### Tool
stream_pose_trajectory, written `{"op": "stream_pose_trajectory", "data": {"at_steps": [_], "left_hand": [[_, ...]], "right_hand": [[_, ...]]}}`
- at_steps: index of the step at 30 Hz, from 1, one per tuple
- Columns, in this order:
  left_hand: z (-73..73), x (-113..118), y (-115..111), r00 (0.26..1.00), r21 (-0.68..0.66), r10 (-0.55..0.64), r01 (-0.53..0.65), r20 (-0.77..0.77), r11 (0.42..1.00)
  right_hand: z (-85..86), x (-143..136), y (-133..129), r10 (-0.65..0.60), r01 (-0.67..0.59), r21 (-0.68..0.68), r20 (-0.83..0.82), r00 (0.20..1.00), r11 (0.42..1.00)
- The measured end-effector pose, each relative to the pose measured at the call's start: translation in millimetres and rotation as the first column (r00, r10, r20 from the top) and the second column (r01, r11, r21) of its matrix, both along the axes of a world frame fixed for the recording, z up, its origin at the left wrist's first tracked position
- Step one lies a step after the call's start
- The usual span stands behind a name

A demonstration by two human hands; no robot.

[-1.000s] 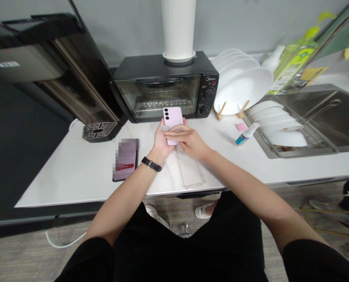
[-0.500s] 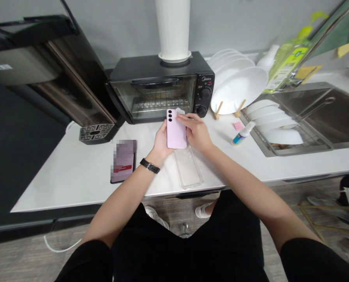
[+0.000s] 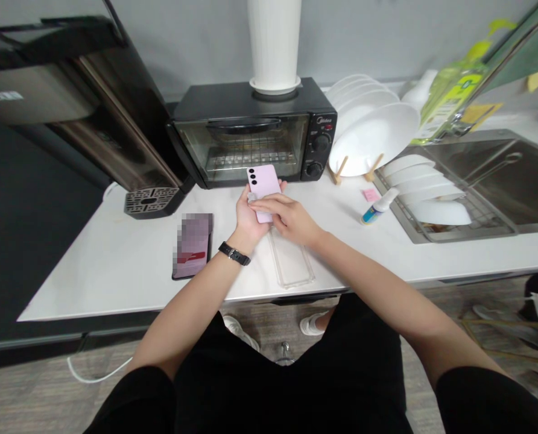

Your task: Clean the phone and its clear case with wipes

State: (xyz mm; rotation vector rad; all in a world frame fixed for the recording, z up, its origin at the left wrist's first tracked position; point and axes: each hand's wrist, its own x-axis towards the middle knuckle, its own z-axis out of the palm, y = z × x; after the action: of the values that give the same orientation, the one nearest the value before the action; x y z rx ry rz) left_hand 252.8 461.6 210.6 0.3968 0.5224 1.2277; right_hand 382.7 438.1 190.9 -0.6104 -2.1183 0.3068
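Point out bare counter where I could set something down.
The widest bare counter lies left of the dark-edged phone, in front of the dispenser. Another patch: between clear case and spray bottle, under the right forearm. Crowded: around the purple phone, and from the plates to the sink.

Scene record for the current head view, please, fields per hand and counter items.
left hand: holds lilac smartphone, camera side up; black watch strap on wrist
right hand: fingers press small pale wad against smartphone
near counter edge: clear phone case; second phone, its screen partly pixelated
right side: small spray bottle, pink sticky note
behind: black toaster oven, door shut
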Motion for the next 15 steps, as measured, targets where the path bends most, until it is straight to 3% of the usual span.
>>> {"op": "stream_pose_trajectory", "data": {"at_steps": [4, 7, 11, 15], "left_hand": [[6.7, -12, 2, 0.996, 0.048, 0.093, -0.093, -0.005, 0.995], [10.1, -16, 3, 0.995, 0.091, 0.095, -0.095, 0.0, 0.991], [9.5, -10, 0, 0.999, 0.046, -0.028, 0.029, -0.026, 0.999], [5.3, 2, -6, 0.981, -0.065, -0.187, 0.184, -0.055, 0.981]], "right_hand": [[6.4, 4, -3, 0.049, -0.049, 0.024, 0.01, 0.999, 0.998], [8.4, 12, 2, -0.06, 0.061, 0.034, -0.023, 0.998, 0.998], [7.0, 23, 12, -0.257, 0.257, -0.006, -0.035, 0.966, 0.966], [8.5, 28, 15, -0.333, 0.331, -0.042, -0.053, 0.941, 0.943]]}}
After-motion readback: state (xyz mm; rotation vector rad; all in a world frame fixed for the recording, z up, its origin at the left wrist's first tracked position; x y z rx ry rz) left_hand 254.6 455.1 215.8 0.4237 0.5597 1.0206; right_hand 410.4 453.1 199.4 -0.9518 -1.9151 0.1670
